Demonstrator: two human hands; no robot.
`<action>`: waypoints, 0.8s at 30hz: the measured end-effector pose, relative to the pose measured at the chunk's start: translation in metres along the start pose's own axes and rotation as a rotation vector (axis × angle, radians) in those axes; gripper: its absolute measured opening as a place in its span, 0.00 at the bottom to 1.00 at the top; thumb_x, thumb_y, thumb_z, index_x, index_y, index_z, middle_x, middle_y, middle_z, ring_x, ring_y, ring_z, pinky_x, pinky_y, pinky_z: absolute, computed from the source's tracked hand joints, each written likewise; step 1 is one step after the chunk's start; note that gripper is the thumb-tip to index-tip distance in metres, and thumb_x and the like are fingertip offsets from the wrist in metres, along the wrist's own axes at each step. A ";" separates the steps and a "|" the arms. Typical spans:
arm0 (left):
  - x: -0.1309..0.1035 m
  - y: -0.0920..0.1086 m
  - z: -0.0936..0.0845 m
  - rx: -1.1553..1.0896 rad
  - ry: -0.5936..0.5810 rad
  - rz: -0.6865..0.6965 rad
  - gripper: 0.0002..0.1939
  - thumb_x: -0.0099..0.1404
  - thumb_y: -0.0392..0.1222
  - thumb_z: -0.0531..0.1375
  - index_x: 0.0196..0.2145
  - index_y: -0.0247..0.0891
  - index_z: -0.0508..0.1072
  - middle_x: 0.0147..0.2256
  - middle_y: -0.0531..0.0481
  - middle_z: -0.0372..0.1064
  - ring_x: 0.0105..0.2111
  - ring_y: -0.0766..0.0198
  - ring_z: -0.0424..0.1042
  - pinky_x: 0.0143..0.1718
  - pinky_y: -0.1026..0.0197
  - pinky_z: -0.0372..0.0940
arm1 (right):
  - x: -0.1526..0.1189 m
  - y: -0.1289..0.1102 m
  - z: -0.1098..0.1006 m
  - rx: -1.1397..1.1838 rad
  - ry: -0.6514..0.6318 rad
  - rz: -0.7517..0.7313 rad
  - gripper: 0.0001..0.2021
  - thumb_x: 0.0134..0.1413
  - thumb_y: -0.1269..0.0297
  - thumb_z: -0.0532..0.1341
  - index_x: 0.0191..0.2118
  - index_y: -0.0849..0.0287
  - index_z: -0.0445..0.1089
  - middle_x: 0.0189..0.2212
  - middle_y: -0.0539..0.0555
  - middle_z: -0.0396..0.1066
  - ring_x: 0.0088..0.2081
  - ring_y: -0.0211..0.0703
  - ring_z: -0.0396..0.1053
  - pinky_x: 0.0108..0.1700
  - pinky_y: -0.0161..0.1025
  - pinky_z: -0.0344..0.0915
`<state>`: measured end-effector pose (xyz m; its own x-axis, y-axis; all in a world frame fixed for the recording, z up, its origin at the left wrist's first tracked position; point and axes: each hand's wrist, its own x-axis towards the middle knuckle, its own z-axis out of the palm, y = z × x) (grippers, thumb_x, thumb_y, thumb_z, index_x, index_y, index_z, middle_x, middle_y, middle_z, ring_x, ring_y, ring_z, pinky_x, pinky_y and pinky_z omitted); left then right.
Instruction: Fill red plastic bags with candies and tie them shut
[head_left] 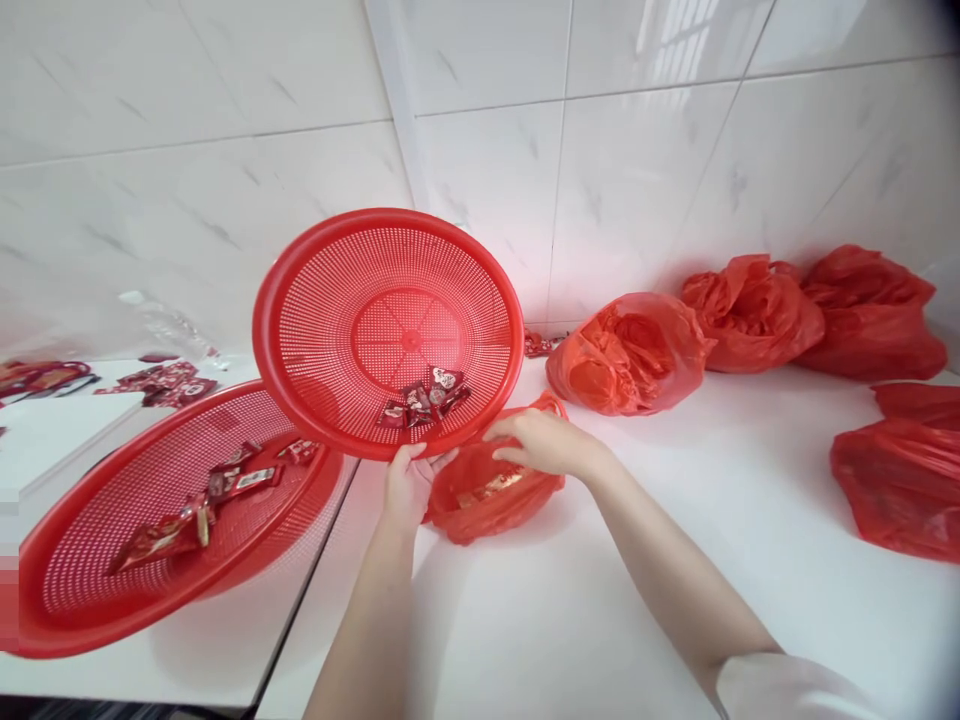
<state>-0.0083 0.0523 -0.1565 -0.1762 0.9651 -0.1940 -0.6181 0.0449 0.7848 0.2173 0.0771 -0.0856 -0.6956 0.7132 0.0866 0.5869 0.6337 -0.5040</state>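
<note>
Left hand (409,487): closed on the lower rim of the tilted basket, thumb over the edge.
Right hand (534,440): just right of that grip, fingers curved over the open bag; whether they pinch its plastic cannot be told.
Tilted basket (409,335): red, perforated, directly above the left hand's grip, its inside turned toward the viewer.
Small packets (420,402): dark red, a few, gathered low in the tilted basket, just above the gripping thumb.
Open bag (480,522): thin red plastic, just right of the left hand and beneath the right; gold-coloured contents (495,487) show inside.
Second basket (82,632): red, left of the grip, partly behind the tilted basket, with red packets (244,483) inside.
Bag row (630,360): three red bags, beyond and right of the right hand, near the wall (480,200).
Far bag (896,480): red, well right of both hands.
Loose packets (169,385): red, beyond the second basket, left of the grip.
Table (510,620): white, below both hands.
</note>
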 end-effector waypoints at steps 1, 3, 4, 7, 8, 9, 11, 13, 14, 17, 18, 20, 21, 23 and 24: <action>0.000 0.001 0.000 0.003 0.003 0.013 0.10 0.48 0.37 0.60 0.30 0.32 0.76 0.32 0.45 0.78 0.38 0.53 0.77 0.44 0.50 0.72 | 0.000 0.001 0.000 0.005 0.033 -0.012 0.12 0.58 0.67 0.59 0.46 0.54 0.74 0.40 0.53 0.77 0.41 0.44 0.73 0.43 0.37 0.64; -0.001 0.002 0.001 0.012 0.000 0.036 0.09 0.48 0.37 0.60 0.29 0.32 0.76 0.32 0.45 0.78 0.40 0.52 0.77 0.45 0.49 0.72 | -0.001 0.001 -0.002 0.006 0.106 -0.039 0.11 0.62 0.67 0.55 0.44 0.55 0.74 0.39 0.54 0.77 0.40 0.43 0.73 0.43 0.38 0.64; -0.002 0.002 0.002 0.019 -0.004 0.044 0.08 0.47 0.37 0.61 0.28 0.32 0.76 0.32 0.45 0.78 0.40 0.51 0.76 0.45 0.49 0.71 | -0.001 0.001 -0.003 0.003 0.150 -0.049 0.12 0.63 0.67 0.54 0.43 0.56 0.74 0.38 0.54 0.76 0.40 0.43 0.73 0.43 0.39 0.65; -0.007 -0.002 0.008 0.048 -0.024 0.035 0.10 0.47 0.36 0.62 0.30 0.32 0.76 0.33 0.44 0.78 0.42 0.49 0.76 0.46 0.47 0.71 | 0.001 -0.001 -0.001 -0.003 0.302 -0.107 0.13 0.66 0.66 0.51 0.45 0.58 0.72 0.43 0.56 0.75 0.46 0.44 0.71 0.49 0.41 0.65; -0.010 -0.003 0.010 0.058 -0.032 0.024 0.11 0.47 0.36 0.62 0.31 0.31 0.76 0.34 0.43 0.78 0.42 0.49 0.76 0.46 0.47 0.71 | 0.003 -0.002 0.002 -0.016 0.331 -0.134 0.14 0.66 0.63 0.51 0.49 0.58 0.71 0.48 0.58 0.73 0.51 0.45 0.69 0.53 0.43 0.63; -0.012 -0.005 0.013 0.066 -0.040 0.015 0.12 0.47 0.36 0.63 0.32 0.31 0.76 0.35 0.43 0.78 0.41 0.48 0.76 0.45 0.46 0.71 | 0.005 -0.002 0.006 -0.040 0.338 -0.153 0.17 0.66 0.59 0.52 0.54 0.58 0.67 0.53 0.60 0.69 0.56 0.48 0.64 0.57 0.48 0.60; -0.016 -0.008 0.016 0.077 -0.051 0.006 0.14 0.46 0.36 0.63 0.34 0.32 0.76 0.34 0.44 0.78 0.40 0.48 0.77 0.43 0.45 0.72 | 0.008 0.000 0.016 -0.107 0.298 -0.142 0.30 0.62 0.48 0.54 0.63 0.60 0.57 0.63 0.64 0.58 0.65 0.54 0.52 0.65 0.59 0.46; -0.018 -0.010 0.018 0.087 -0.052 0.013 0.16 0.44 0.35 0.64 0.35 0.33 0.76 0.32 0.46 0.78 0.38 0.48 0.77 0.42 0.45 0.72 | 0.011 0.003 0.027 -0.157 0.233 -0.085 0.40 0.58 0.41 0.54 0.68 0.63 0.47 0.67 0.66 0.48 0.68 0.59 0.42 0.66 0.65 0.32; -0.019 -0.010 0.018 0.093 -0.050 0.017 0.17 0.44 0.34 0.64 0.35 0.33 0.76 0.32 0.47 0.78 0.38 0.48 0.77 0.41 0.45 0.72 | 0.012 0.005 0.031 -0.168 0.214 -0.053 0.42 0.58 0.40 0.53 0.68 0.63 0.45 0.67 0.67 0.47 0.68 0.59 0.42 0.66 0.66 0.30; -0.019 -0.010 0.016 0.105 -0.046 0.019 0.20 0.44 0.34 0.65 0.39 0.33 0.75 0.34 0.46 0.78 0.40 0.46 0.76 0.41 0.44 0.73 | 0.013 0.009 0.034 -0.189 0.220 0.009 0.34 0.62 0.46 0.52 0.67 0.60 0.49 0.62 0.67 0.57 0.64 0.58 0.54 0.65 0.64 0.39; -0.018 -0.011 0.016 0.106 -0.050 0.021 0.21 0.44 0.34 0.64 0.40 0.33 0.75 0.35 0.45 0.78 0.42 0.46 0.76 0.41 0.44 0.72 | 0.014 0.010 0.033 -0.193 0.239 0.027 0.30 0.63 0.50 0.53 0.65 0.59 0.53 0.59 0.65 0.61 0.61 0.57 0.58 0.64 0.61 0.46; -0.018 -0.012 0.015 0.109 -0.062 0.028 0.22 0.45 0.35 0.64 0.41 0.33 0.74 0.36 0.45 0.78 0.44 0.45 0.75 0.41 0.43 0.72 | 0.014 0.011 0.028 -0.186 0.279 0.055 0.20 0.63 0.59 0.56 0.59 0.58 0.63 0.56 0.63 0.62 0.56 0.53 0.63 0.59 0.54 0.56; -0.019 -0.013 0.016 0.112 -0.070 0.029 0.22 0.46 0.35 0.64 0.41 0.34 0.74 0.36 0.45 0.78 0.45 0.45 0.75 0.42 0.44 0.72 | 0.014 0.012 0.026 -0.172 0.283 0.060 0.16 0.61 0.62 0.58 0.54 0.59 0.66 0.56 0.63 0.62 0.55 0.51 0.64 0.57 0.51 0.59; -0.020 -0.016 0.018 0.122 -0.071 0.019 0.21 0.45 0.35 0.64 0.41 0.34 0.74 0.35 0.45 0.78 0.45 0.45 0.74 0.41 0.44 0.73 | 0.013 0.013 0.022 -0.143 0.252 0.070 0.12 0.59 0.66 0.60 0.48 0.60 0.67 0.53 0.62 0.66 0.52 0.50 0.66 0.54 0.48 0.62; -0.020 -0.018 0.019 0.129 -0.067 0.009 0.21 0.45 0.35 0.65 0.40 0.34 0.74 0.35 0.45 0.77 0.45 0.44 0.74 0.41 0.44 0.73 | 0.013 0.014 0.021 -0.137 0.224 0.072 0.11 0.58 0.67 0.60 0.47 0.61 0.67 0.49 0.62 0.68 0.50 0.50 0.67 0.52 0.47 0.63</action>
<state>0.0208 0.0368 -0.1551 -0.1275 0.9804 -0.1502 -0.5126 0.0645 0.8562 0.2077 0.0893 -0.1093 -0.5498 0.7969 0.2505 0.6927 0.6025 -0.3965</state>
